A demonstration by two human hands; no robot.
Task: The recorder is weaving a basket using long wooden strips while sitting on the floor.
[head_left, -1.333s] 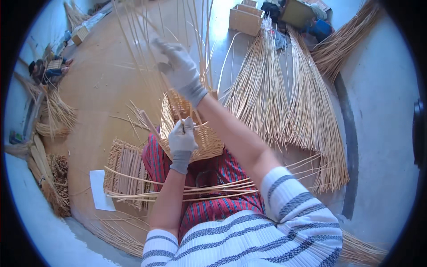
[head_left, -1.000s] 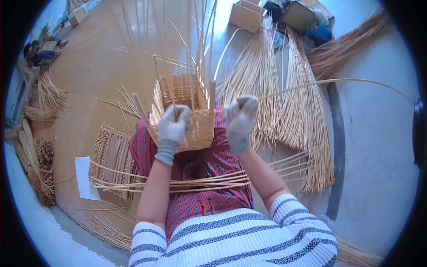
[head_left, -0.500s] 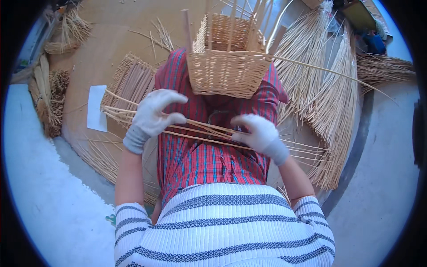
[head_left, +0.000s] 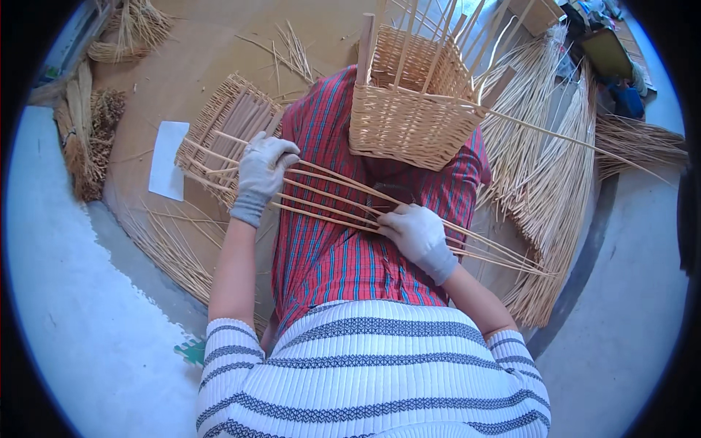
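Note:
My left hand (head_left: 266,169), in a white-grey glove, is closed round pale thin rods (head_left: 321,214) that lie crosswise over my lap. The gloved right hand (head_left: 415,235) pinches the same rods farther right, its fingertips low among them. A woven wicker basket (head_left: 401,125), with upright stakes and one long loose rod sticking out rightward, rests on red checked cloth (head_left: 328,270) over my knees, just beyond both hands.
Long bundles of pale rods (head_left: 548,226) lie at the right, darker ones (head_left: 628,142) behind. A slatted woven panel (head_left: 237,124) and white paper (head_left: 166,160) are on the left, with dried bundles (head_left: 77,135) by the wall. A wooden box (head_left: 540,14) stands at the back.
Both hands have left the basket and come down to the crosswise rods, where their fingers have closed. The view has tilted and shifted, and the person at the far left is out of view.

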